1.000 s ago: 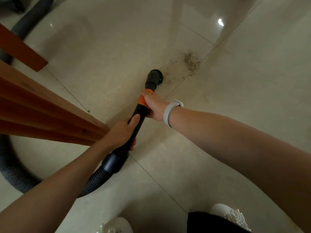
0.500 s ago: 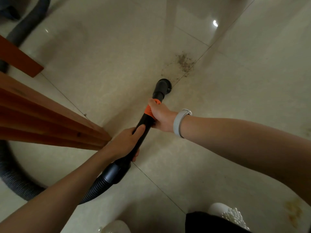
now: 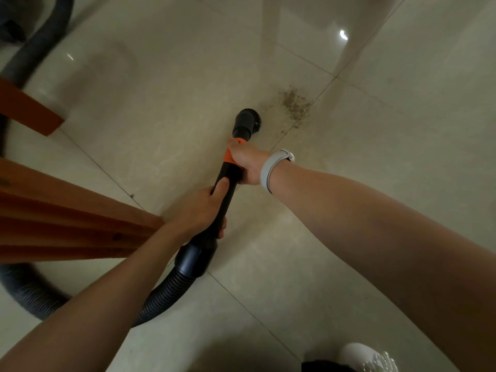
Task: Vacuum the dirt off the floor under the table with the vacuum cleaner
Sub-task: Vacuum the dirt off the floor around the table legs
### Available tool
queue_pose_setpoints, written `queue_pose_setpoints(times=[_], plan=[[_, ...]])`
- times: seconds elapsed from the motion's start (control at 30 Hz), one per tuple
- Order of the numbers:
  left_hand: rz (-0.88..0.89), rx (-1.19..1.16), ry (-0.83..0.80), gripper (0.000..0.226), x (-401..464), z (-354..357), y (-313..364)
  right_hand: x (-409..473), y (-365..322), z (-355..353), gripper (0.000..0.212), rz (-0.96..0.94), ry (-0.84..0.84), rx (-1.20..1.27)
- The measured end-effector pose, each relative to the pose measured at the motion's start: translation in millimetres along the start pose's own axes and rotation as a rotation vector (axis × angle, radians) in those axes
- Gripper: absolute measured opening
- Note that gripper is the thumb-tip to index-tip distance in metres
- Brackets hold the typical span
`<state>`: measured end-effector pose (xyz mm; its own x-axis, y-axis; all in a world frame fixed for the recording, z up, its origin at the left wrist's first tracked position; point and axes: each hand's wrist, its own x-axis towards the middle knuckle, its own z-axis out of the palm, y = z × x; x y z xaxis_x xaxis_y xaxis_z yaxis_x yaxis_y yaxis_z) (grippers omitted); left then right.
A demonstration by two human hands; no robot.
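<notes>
A patch of brown dirt (image 3: 294,104) lies on the pale tiled floor (image 3: 166,108), beside a grout line. The black vacuum wand (image 3: 228,183) with an orange collar points at it, and its round brush nozzle (image 3: 248,122) sits just left of the dirt. My right hand (image 3: 248,163), with a grey wristband, grips the wand at the orange collar. Lower on the wand, above the hose cuff, my left hand (image 3: 200,210) holds it. The ribbed grey hose (image 3: 163,294) runs back to the lower left.
Wooden furniture beams (image 3: 67,218) jut in from the left, close to my left hand. A pale table leg (image 3: 269,25) stands beyond the dirt. The hose loops around at far left (image 3: 40,47). My white shoe (image 3: 365,357) shows at the bottom right.
The nozzle was drawn back from the dirt half a second ago and has moved forward again, now close to the dirt's left edge. Both hands kept their grip.
</notes>
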<state>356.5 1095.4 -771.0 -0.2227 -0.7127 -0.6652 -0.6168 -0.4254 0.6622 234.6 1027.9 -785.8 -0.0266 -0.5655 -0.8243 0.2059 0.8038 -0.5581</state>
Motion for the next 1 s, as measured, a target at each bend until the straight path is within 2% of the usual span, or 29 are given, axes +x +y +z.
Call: queue_pose_setpoints(times=[0.13, 0.73, 0.9, 1.0], plan=[[0.011, 0.009, -0.017, 0.047, 10.6, -0.9, 10.0, 8.8, -8.9, -3.6, 0.030, -0.037, 0.033, -0.006], [-0.018, 0.085, -0.137, 0.045, -15.4, 5.2, 11.4, -11.2, 19.0, -18.0, 0.025, 0.017, 0.062, 0.116], [-0.005, 0.112, -0.164, 0.049, -15.7, 13.6, 8.1, -15.2, 28.9, -25.9, 0.042, 0.007, 0.104, 0.112], [0.017, 0.138, -0.173, 0.045, -12.5, 19.6, 10.5, -16.4, 30.5, -35.3, 0.041, -0.004, 0.120, 0.130]])
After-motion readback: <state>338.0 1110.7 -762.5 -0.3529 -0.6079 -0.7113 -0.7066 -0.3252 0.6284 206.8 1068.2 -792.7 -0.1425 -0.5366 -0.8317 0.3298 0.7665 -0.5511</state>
